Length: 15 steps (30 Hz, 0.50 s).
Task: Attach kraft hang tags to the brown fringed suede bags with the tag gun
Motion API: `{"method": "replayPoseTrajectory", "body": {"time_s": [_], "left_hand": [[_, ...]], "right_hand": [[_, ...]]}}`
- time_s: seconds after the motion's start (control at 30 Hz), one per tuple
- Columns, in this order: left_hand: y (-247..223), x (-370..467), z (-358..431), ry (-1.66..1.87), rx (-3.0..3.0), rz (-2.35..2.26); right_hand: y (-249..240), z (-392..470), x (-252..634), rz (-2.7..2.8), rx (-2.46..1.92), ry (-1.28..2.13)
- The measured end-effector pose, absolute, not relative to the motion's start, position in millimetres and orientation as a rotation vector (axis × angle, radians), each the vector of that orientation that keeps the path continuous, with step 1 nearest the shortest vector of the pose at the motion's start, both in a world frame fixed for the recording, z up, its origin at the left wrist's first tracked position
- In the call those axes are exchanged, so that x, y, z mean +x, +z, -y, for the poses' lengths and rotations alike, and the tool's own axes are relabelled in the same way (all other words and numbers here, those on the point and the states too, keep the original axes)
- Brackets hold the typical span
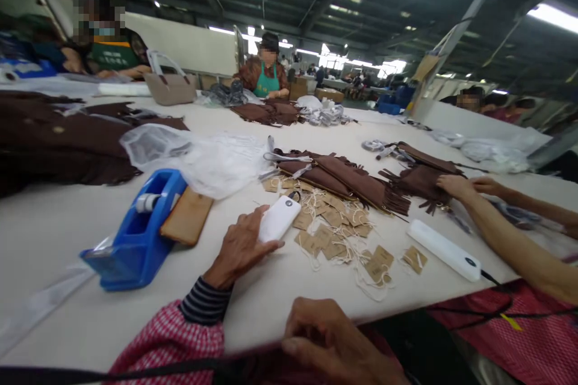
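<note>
My left hand (241, 245) lies on the table with its fingers and thumb around the near end of a white power bank (280, 216). A short black cable comes out of the power bank's far end. Just right of it lies a heap of brown paper hang tags (332, 225) with white strings. My right hand (336, 343) is at the table's near edge, fingers curled in, and I see nothing between them. Behind the tags are dark brown fringed leather pouches (347, 177) with zips.
A blue tape dispenser (139, 228) stands left, beside a brown phone-like slab (187, 216). Clear plastic bags (212, 159) lie behind. At right, a co-worker's hands (458, 186) touch a brown fringed piece, near a second white power bank (445, 249). A handbag (170, 89) stands farther back.
</note>
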<state>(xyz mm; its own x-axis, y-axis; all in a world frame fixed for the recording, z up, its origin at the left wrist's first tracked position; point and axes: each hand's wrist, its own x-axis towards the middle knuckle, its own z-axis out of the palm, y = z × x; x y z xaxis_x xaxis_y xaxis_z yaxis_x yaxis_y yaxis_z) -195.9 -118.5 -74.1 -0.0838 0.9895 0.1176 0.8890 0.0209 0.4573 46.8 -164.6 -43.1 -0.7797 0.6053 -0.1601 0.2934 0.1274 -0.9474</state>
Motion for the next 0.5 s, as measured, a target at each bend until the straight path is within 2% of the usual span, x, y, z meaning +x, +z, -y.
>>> {"method": "replayPoseTrajectory", "body": {"time_s": [0.07, 0.17, 0.33, 0.5], "left_hand": [[-73.3, -196.7, 118.3, 0.620, 1.937, -2.050], [-76.0, -192.3, 117.4, 0.567, 2.043, -2.101], [-77.6, -186.1, 120.7, 0.703, 1.982, -2.152], [-72.6, -191.6, 158.5, 0.987, 1.605, -2.105]], "right_hand": [[-49.7, 163.0, 65.2, 2.305, -0.989, 1.438], [-59.6, 163.5, 78.3, 2.405, -1.055, 1.256], [-69.3, 164.5, 88.0, 2.405, -1.012, 1.248], [-77.4, 160.5, 94.1, 2.333, -0.950, 1.284]]}}
